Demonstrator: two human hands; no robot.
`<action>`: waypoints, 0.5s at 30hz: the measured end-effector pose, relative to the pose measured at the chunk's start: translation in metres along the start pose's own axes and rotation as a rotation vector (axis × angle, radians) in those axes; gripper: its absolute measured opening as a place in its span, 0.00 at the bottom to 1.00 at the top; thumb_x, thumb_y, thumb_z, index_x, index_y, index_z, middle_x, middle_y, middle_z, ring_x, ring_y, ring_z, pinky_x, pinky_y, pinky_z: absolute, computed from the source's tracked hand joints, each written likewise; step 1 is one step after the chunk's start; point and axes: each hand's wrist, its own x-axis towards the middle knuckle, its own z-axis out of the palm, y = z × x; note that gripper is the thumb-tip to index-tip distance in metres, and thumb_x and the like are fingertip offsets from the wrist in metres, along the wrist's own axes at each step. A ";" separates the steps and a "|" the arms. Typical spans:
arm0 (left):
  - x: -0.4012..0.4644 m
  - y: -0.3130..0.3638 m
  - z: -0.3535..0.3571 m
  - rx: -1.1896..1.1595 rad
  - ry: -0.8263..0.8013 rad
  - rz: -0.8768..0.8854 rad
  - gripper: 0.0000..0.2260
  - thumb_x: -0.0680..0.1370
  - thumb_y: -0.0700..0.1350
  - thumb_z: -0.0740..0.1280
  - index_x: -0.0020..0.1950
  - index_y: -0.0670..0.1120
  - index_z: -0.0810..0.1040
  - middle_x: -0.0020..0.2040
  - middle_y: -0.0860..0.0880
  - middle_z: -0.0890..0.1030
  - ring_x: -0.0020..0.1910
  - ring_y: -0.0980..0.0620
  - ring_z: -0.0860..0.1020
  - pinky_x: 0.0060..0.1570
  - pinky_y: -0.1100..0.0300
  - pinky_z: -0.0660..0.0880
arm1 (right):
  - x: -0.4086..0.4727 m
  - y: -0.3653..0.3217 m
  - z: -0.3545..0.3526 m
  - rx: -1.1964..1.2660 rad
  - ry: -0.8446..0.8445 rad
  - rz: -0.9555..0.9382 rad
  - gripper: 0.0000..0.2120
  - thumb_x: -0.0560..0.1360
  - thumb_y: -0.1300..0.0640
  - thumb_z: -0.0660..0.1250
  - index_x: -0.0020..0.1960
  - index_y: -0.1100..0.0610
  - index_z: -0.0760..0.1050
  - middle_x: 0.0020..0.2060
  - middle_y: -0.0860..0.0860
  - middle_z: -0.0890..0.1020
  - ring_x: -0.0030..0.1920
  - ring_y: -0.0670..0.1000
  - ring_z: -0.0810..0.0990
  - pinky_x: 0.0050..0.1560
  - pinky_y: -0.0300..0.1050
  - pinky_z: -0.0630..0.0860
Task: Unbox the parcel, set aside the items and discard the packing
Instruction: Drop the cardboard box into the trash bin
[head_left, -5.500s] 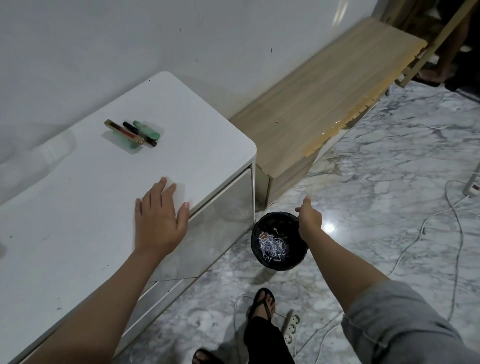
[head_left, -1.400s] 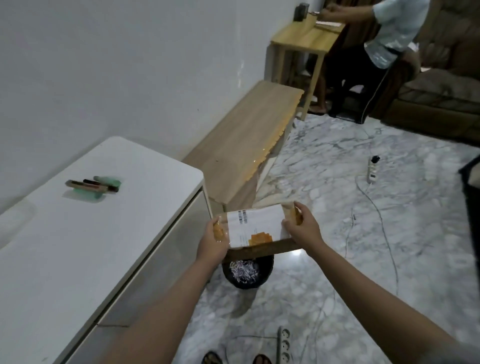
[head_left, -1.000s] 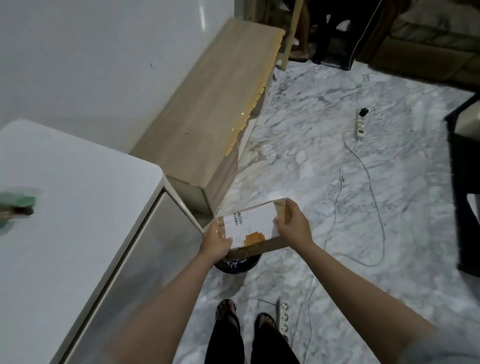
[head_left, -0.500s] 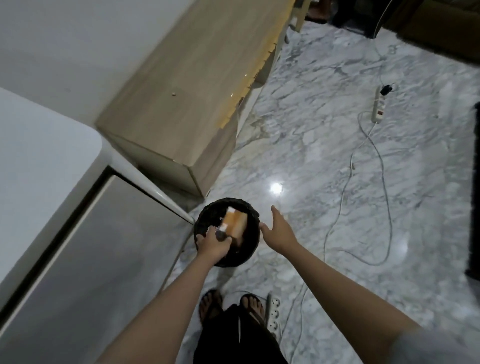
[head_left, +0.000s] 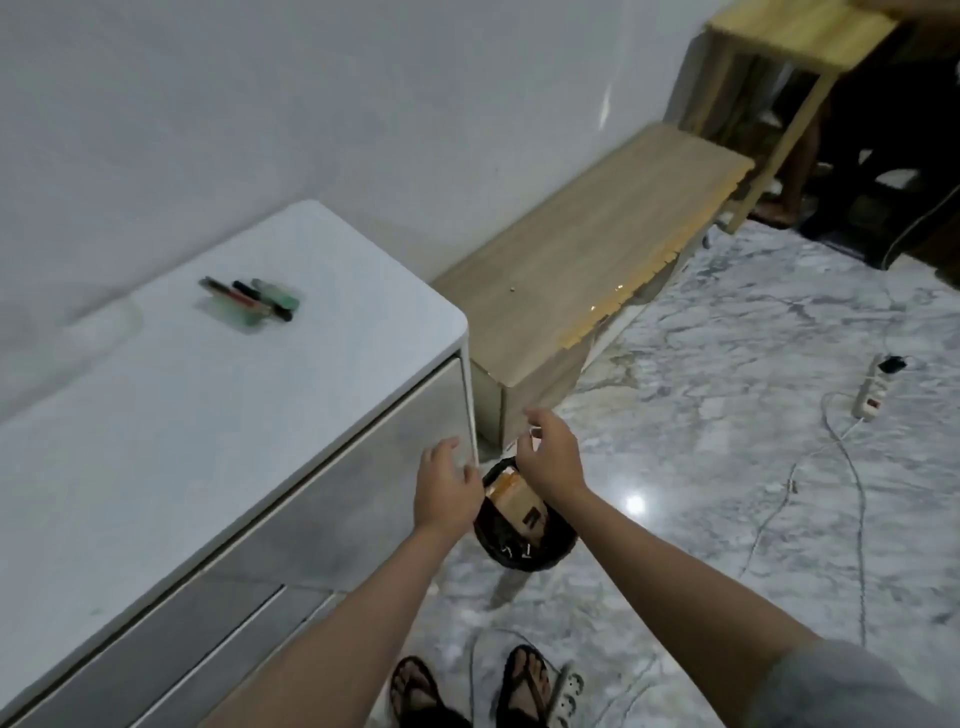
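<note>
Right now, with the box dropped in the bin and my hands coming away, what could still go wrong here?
The cardboard box sticks up out of the small black bin rather than lying flat, so it might tip out or topple the bin. A power strip and its cord lie right beside your feet, a likely trip hazard if you step back. The unpacked items sit fairly near the white cabinet's corner, where a careless sweep of your left hand could knock them off.

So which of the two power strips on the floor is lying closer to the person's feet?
The power strip right beside the sandalled feet, at the bottom edge of the picture. The other power strip lies far off on the marble floor, at the right.
</note>
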 end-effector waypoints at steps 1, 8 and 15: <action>-0.008 0.000 -0.018 -0.003 0.045 0.033 0.17 0.78 0.41 0.62 0.66 0.42 0.70 0.65 0.43 0.71 0.63 0.47 0.71 0.57 0.65 0.64 | -0.002 -0.019 0.007 0.012 0.043 -0.078 0.14 0.77 0.59 0.60 0.61 0.60 0.73 0.54 0.56 0.77 0.54 0.54 0.77 0.51 0.46 0.74; -0.057 -0.051 -0.154 -0.063 0.478 0.183 0.11 0.74 0.35 0.64 0.55 0.40 0.77 0.52 0.44 0.77 0.51 0.50 0.77 0.49 0.71 0.70 | -0.043 -0.151 0.086 0.076 0.106 -0.465 0.10 0.73 0.66 0.63 0.54 0.62 0.76 0.48 0.58 0.77 0.48 0.57 0.77 0.47 0.50 0.76; -0.126 -0.193 -0.298 0.155 0.753 -0.022 0.14 0.71 0.42 0.66 0.56 0.40 0.78 0.54 0.42 0.78 0.53 0.43 0.78 0.52 0.56 0.73 | -0.146 -0.244 0.211 0.154 -0.176 -0.583 0.11 0.74 0.65 0.62 0.56 0.60 0.75 0.51 0.56 0.78 0.44 0.51 0.77 0.47 0.46 0.75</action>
